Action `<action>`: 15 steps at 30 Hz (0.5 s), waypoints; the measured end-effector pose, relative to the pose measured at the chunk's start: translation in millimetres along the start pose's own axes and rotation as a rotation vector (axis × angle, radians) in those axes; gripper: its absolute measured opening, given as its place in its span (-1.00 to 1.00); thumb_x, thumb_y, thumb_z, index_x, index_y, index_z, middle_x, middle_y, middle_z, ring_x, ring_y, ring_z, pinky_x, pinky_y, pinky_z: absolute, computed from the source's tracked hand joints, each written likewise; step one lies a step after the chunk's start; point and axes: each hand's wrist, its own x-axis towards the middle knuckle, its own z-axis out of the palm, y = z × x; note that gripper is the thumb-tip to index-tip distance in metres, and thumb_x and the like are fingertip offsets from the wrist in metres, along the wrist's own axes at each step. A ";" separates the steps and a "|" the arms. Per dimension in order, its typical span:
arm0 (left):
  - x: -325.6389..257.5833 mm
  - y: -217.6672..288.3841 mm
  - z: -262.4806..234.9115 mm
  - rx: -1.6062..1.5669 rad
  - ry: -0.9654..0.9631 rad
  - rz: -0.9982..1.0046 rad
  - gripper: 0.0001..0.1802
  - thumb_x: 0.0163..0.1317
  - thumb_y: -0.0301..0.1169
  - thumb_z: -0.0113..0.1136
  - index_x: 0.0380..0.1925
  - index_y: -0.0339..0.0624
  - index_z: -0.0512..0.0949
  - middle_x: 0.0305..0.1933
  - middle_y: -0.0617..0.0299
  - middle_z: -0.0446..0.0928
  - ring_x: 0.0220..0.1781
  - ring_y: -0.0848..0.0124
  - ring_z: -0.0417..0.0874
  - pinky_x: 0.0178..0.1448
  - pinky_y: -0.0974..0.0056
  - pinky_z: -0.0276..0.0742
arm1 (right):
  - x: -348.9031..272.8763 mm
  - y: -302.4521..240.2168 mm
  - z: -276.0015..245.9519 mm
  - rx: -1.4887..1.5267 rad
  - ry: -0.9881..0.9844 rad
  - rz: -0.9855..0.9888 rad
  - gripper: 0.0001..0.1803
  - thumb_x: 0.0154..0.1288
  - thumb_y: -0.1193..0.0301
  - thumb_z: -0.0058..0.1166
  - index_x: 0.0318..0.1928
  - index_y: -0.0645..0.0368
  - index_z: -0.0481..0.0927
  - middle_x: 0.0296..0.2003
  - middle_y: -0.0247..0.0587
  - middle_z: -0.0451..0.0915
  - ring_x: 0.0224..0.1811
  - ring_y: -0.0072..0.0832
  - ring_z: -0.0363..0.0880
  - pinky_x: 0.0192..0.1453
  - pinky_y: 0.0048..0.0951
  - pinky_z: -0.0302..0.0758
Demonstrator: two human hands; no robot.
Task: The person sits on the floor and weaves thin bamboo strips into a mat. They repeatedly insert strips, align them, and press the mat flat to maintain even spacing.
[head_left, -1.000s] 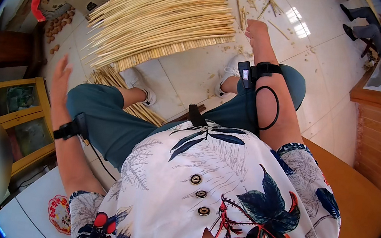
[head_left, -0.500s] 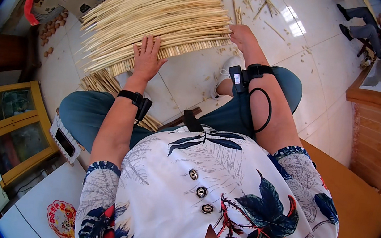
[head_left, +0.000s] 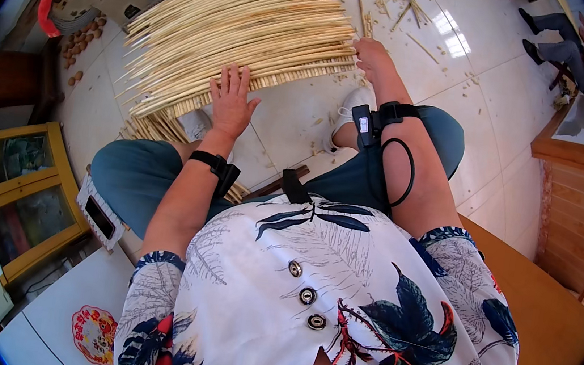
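Note:
A broad layer of pale, straight stalks spreads out in front of my knees, its strips running left to right. Along its near side lies a band of short, closely set stalk pieces. My left hand rests with fingers spread and fingertips on this near edge, palm down. At the right end of the layer, my right hand is closed with its fingers curled against the stalk ends; what is between them is hidden. Each forearm wears a black strap with a small device.
Loose stalks and scraps litter the tiled floor at far right. Round brown objects lie by the patterned sofa. A yellow-framed cabinet and a phone are at left. Another person sits at far right.
My left hand has slid right and slightly nearer along the near edge, fingers still spread. The right hand has shifted only slightly at the stalk ends.

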 end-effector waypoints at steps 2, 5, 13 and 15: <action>-3.1 0.2 -0.6 -0.006 0.005 0.004 -0.12 0.06 -0.09 0.21 0.33 -0.07 0.03 0.40 0.00 -0.03 0.43 0.02 -0.10 0.37 -0.19 -0.19 | -1.8 -1.6 2.5 -0.003 0.009 -0.005 -0.88 0.19 0.30 0.00 -0.38 0.05 0.43 -0.43 -0.42 0.36 -0.33 -0.53 0.30 -0.22 -0.40 0.30; -4.5 1.3 -2.5 -0.015 0.010 0.017 -0.13 0.05 -0.12 0.22 0.32 -0.08 0.04 0.40 -0.01 -0.03 0.43 0.02 -0.10 0.38 -0.17 -0.18 | 0.5 0.1 1.6 0.006 0.015 0.000 -0.86 0.19 0.30 0.01 -0.32 0.07 0.44 -0.37 -0.37 0.39 -0.28 -0.50 0.33 -0.17 -0.36 0.33; -14.4 4.0 -1.6 -0.068 0.010 0.022 -0.18 0.07 -0.24 0.22 0.30 -0.15 0.07 0.38 -0.05 -0.03 0.43 0.00 -0.09 0.39 -0.12 -0.18 | -8.4 -3.6 8.0 -0.034 0.002 0.063 -0.60 0.21 0.29 0.03 0.02 0.16 0.37 -0.07 -0.16 0.39 -0.02 -0.29 0.35 0.06 -0.21 0.34; -17.7 5.6 1.1 -0.085 0.016 0.025 -0.18 0.07 -0.25 0.22 0.30 -0.16 0.07 0.38 -0.06 -0.03 0.43 -0.01 -0.10 0.39 -0.12 -0.17 | -3.5 1.9 7.7 -0.055 -0.009 0.040 -0.60 0.20 0.28 0.04 0.02 0.17 0.37 -0.09 -0.17 0.40 -0.04 -0.29 0.36 0.06 -0.23 0.34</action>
